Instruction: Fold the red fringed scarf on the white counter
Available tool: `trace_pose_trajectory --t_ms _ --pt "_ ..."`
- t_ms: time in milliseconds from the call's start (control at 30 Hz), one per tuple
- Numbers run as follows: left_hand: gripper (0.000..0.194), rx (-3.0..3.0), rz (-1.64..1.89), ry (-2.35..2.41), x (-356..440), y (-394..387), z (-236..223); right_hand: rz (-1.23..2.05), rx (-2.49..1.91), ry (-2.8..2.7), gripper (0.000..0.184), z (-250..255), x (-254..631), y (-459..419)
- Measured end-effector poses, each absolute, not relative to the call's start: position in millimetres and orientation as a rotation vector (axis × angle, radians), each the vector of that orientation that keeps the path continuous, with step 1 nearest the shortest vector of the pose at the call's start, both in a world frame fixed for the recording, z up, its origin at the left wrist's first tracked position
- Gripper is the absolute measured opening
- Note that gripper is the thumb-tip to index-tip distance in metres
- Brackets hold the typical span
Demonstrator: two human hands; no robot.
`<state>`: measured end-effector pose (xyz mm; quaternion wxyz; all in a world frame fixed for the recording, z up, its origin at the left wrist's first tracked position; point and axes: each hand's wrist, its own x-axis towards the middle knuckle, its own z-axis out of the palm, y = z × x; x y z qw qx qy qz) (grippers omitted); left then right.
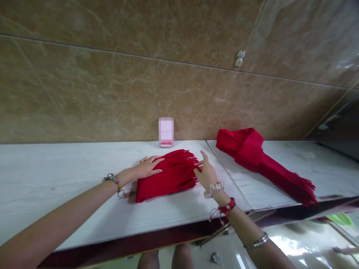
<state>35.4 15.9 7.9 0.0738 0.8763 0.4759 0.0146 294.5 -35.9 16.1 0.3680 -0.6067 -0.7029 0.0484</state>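
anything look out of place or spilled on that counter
Mildly: the red scarf on the right lies loosely looped and slanted, its fringed end reaching the front edge of the white counter, whereas the folded red cloth under the left hand lies flatter. I see no spill or damage.

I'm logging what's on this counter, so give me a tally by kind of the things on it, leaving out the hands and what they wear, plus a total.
Red fringed scarves: 2
Phone: 1
Total: 3
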Motion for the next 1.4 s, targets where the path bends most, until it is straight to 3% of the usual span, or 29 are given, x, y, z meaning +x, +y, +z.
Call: trace_pose_trajectory --t_ms 167,267,367,500,700,833,967,1033,1233,1400 --pt "0.051 2.578 0.052 1.464 17 8 19 0.035 -1.698 -1.808 0.053 42 319 -8" --pt "0.051 2.56 0.072 1.486 30 14 23 -0.023 -1.474 -1.974 0.041 49 318 -5" --pt "0.049 2.556 0.239 1.572 45 24 20 0.019 -1.18 -2.29 0.048 46 283 -6" --pt "0.049 2.605 0.361 1.637 54 28 5 0.098 -1.238 -2.647 0.046 30 258 9" --pt "0.047 2.656 0.293 1.692 56 22 -1 0.089 -1.704 -2.513 0.042 28 331 29" --pt "0.045 2.711 0.298 1.691 58 23 0 0.073 -1.451 -2.374 0.037 45 326 20" --pt "0.045 2.725 0.303 1.666 58 25 -4 0.135 -1.001 -2.599 0.034 39 276 23" --pt "0.045 2.718 0.306 1.656 57 26 -5 0.09 -1.033 -2.729 0.034 30 268 30" --pt "0.045 2.712 0.331 1.629 55 27 -4 -0.168 -1.779 -2.503 0.03 31 317 48" --pt "0.045 2.699 0.359 1.622 56 27 -3 -0.211 -1.378 -2.459 0.031 46 274 44"
